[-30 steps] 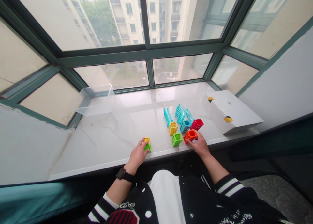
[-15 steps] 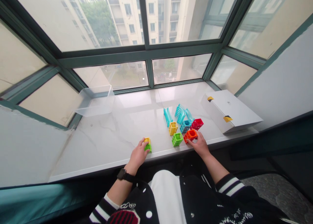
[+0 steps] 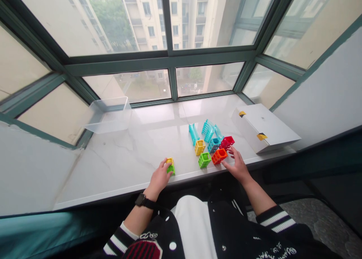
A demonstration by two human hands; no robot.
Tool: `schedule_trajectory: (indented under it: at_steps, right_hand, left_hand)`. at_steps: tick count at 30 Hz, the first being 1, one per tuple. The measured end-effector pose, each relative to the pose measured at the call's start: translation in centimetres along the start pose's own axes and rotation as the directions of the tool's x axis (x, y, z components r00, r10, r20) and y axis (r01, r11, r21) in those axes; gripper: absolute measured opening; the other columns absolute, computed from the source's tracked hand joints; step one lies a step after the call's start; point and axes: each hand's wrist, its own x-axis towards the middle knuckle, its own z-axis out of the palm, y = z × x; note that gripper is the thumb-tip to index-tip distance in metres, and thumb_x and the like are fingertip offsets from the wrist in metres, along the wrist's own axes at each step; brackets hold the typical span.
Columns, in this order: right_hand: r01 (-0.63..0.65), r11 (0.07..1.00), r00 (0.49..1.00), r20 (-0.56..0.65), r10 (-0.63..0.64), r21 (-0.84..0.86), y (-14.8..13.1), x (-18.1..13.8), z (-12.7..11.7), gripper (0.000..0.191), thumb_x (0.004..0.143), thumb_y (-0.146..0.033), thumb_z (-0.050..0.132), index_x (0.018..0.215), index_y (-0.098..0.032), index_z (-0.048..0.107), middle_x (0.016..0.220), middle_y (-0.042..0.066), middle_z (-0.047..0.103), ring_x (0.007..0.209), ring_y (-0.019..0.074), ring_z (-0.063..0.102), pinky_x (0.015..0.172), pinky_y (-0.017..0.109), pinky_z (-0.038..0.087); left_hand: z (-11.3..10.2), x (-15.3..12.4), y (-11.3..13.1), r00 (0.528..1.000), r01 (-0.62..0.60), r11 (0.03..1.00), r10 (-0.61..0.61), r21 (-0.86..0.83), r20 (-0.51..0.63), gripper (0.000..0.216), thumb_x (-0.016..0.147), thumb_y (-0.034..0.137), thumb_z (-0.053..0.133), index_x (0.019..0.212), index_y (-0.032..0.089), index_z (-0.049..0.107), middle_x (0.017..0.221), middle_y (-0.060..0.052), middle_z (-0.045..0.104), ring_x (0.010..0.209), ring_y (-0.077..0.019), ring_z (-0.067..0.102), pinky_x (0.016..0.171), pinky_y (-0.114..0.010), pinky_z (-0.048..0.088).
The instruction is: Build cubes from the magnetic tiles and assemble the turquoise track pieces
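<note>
On a white marble windowsill (image 3: 127,157) lie several small plastic lattice cubes. My left hand (image 3: 158,178) is closed around a stack of a yellow cube on a green cube (image 3: 170,166) near the front edge. My right hand (image 3: 238,164) rests with fingers spread just right of the orange cube (image 3: 219,156), its fingertips reaching toward the red cube (image 3: 227,142). A green cube (image 3: 204,159), a yellow cube (image 3: 199,147), a blue cube (image 3: 214,144) and teal ramp pieces (image 3: 207,130) cluster beside them.
A clear plastic bin (image 3: 109,114) stands at the back left of the sill. A white cardboard box (image 3: 261,127) lies at the right. Window frames enclose the sill behind; my lap and dark jacket sleeves are below the front edge.
My right hand has let go of the orange cube and shifted slightly right, with its fingers now spread toward the red cube. My left hand stays on the yellow-and-green stack.
</note>
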Motion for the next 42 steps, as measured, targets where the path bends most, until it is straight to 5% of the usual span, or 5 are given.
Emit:
schedule_trajectory:
  at_steps: [6, 10, 15, 25, 42]
  right_hand:
    - [0.109, 0.987, 0.929, -0.342, -0.142, -0.114, -7.5, 0.7, -1.5, 0.046, 0.097, -0.037, 0.057, 0.141, -0.022, 0.056, 0.128, 0.018, 0.063, 0.118, 0.0349, 0.063, 0.099, 0.060, 0.058]
    - [0.293, 0.956, 0.950, -0.111, -0.290, 0.013, -13.1, 0.5, 0.6, 0.028, 0.099, -0.028, 0.055, 0.123, -0.028, 0.069, 0.113, 0.013, 0.069, 0.110, 0.0312, 0.068, 0.100, 0.056, 0.059]
    - [0.483, 0.845, 0.806, 0.261, -0.532, 0.232, -17.4, 0.3, 5.7, 0.033, 0.099, -0.019, 0.055, 0.125, -0.033, 0.071, 0.111, 0.007, 0.070, 0.101, 0.0233, 0.069, 0.091, 0.041, 0.061]
    - [0.298, 0.945, 0.634, 0.768, -0.090, -0.136, -15.1, -0.4, 15.4, 0.048, 0.096, -0.022, 0.063, 0.144, -0.025, 0.058, 0.138, 0.013, 0.062, 0.117, 0.0272, 0.066, 0.098, 0.039, 0.054]
    - [0.289, 0.908, 0.664, 0.746, 0.038, -0.304, -13.1, -0.7, 15.8, 0.050, 0.096, -0.029, 0.062, 0.145, -0.019, 0.054, 0.135, 0.016, 0.067, 0.122, 0.0329, 0.064, 0.097, 0.043, 0.052]
  left_hand:
    - [0.3, -0.1, 0.1, 0.999, -0.014, 1.000, 0.014, 0.009, -0.033, 0.041, 0.098, 0.030, 0.063, 0.138, 0.029, 0.061, 0.169, -0.012, 0.037, 0.121, -0.0312, 0.069, 0.103, -0.049, 0.056]
    - [0.3, -0.2, 0.6, 0.998, 0.002, 0.999, 0.001, 0.052, -0.057, 0.041, 0.098, 0.033, 0.064, 0.139, 0.029, 0.061, 0.168, -0.011, 0.038, 0.121, -0.0295, 0.068, 0.104, -0.046, 0.055]
    - [0.2, -0.4, 1.0, 0.998, 0.007, 0.995, -0.001, 0.099, -0.061, 0.044, 0.098, 0.038, 0.065, 0.140, 0.030, 0.062, 0.166, -0.009, 0.039, 0.121, -0.0299, 0.068, 0.104, -0.043, 0.054]
    - [-0.3, -0.8, 0.4, 1.000, -0.022, 0.986, 0.020, 0.165, 0.013, 0.060, 0.091, 0.038, 0.075, 0.148, 0.035, 0.056, 0.167, -0.010, 0.037, 0.115, -0.0291, 0.069, 0.099, -0.042, 0.055]
    - [0.0, -1.3, 1.0, 1.000, -0.013, 0.972, 0.009, 0.233, 0.017, 0.063, 0.091, 0.033, 0.072, 0.150, 0.032, 0.050, 0.170, -0.012, 0.032, 0.123, -0.0322, 0.067, 0.102, -0.044, 0.053]
